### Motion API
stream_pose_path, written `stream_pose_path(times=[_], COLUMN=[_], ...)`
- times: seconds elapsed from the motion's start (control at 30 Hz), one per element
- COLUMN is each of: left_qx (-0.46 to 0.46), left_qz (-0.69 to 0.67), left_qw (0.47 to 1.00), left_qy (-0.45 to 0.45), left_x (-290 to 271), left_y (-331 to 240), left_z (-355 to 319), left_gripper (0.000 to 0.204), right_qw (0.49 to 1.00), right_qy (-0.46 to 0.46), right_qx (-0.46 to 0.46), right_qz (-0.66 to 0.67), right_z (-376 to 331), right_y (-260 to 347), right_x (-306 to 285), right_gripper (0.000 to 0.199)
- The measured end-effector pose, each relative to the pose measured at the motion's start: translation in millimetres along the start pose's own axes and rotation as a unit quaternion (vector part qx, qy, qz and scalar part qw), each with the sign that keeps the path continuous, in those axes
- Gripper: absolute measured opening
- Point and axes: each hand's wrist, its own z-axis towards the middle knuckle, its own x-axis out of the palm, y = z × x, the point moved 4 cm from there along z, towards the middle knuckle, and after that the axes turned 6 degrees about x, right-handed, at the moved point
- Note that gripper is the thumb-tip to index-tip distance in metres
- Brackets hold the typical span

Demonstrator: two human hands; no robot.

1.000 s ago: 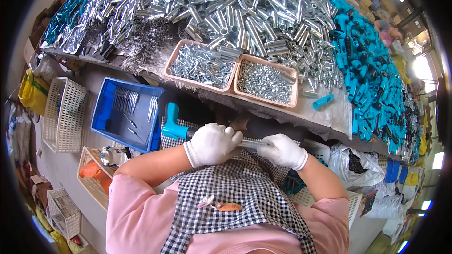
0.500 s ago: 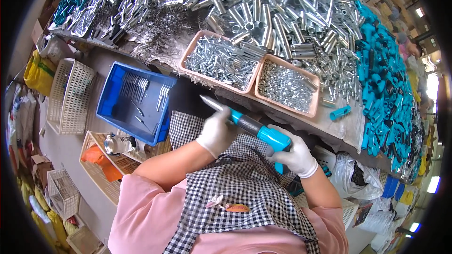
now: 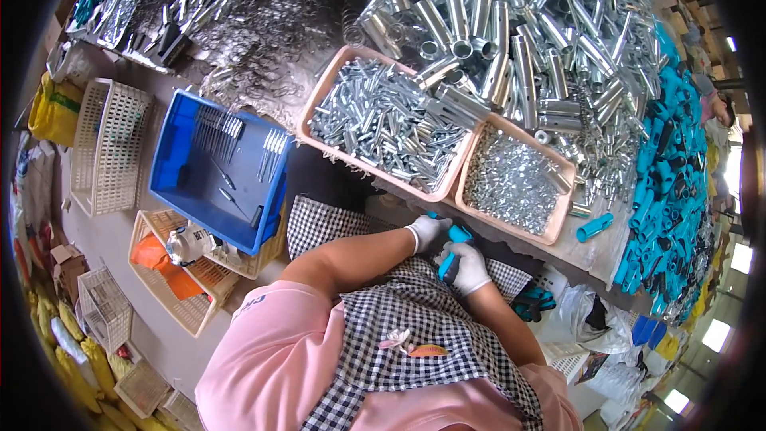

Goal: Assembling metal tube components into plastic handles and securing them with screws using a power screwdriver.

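Both my hands wear white gloves and are close together in front of my checked apron, near the bench edge. My right hand [image 3: 471,271] is closed around a teal-and-black handle tool [image 3: 458,235]; a teal lever-like part sticks out beside the fingers. Just left of it, my left hand [image 3: 428,235] is closed, with a bit of teal showing at its fingertips. Whether that bit belongs to the same tool cannot be made out. The tool's pointed metal end is hidden from view.
Pink trays of metal pins [image 3: 383,112] and small metal parts [image 3: 511,183] stand at the bench edge. Metal tubes [image 3: 523,72] and teal handles [image 3: 678,183] are heaped beyond. One loose teal piece [image 3: 594,227] lies right. A blue bin [image 3: 163,168] holds slender metal pieces.
My left hand has moved right, off the metal shaft, and sits closer to my right hand. The tool has turned, so its long pointed shaft no longer shows. My view has shifted somewhat.
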Motion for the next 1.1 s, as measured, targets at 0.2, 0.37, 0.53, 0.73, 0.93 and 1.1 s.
stream_pose_path(times=[0.2,0.37,0.53,0.73,0.93,1.1], left_qx=[0.045,0.052,0.048,-0.065,0.192,0.014], left_qz=[0.04,-0.001,0.226,0.824,0.868,0.886], left_qw=[0.996,0.99,0.966,0.563,0.455,0.459], left_qy=[0.063,-0.13,-0.118,0.023,0.043,0.065], left_x=[-0.3,22.0,47.4,32.8,-41.2,-36.4], left_y=[-21.1,-50.7,-110.9,-90.3,-60.6,-62.7], left_z=[-1.7,-43.8,-108.7,-80.9,-48.9,-54.7], left_gripper=[0.028,0.044,0.029,0.057,0.039,0.038], right_qw=[1.0,0.715,0.77,0.829,0.858,0.886], right_qy=[0.016,-0.052,-0.059,-0.028,0.024,0.062], right_qx=[-0.008,-0.358,-0.351,-0.287,-0.206,-0.107], right_qz=[-0.025,-0.598,-0.529,-0.479,-0.47,-0.447], right_z=[9.2,68.6,71.6,79.6,66.6,50.6], right_y=[6.6,30.5,56.6,25.9,11.3,47.6], right_x=[21.5,52.4,69.3,118.9,114.1,130.8], right_gripper=[0.015,0.038,0.038,0.037,0.036,0.036])
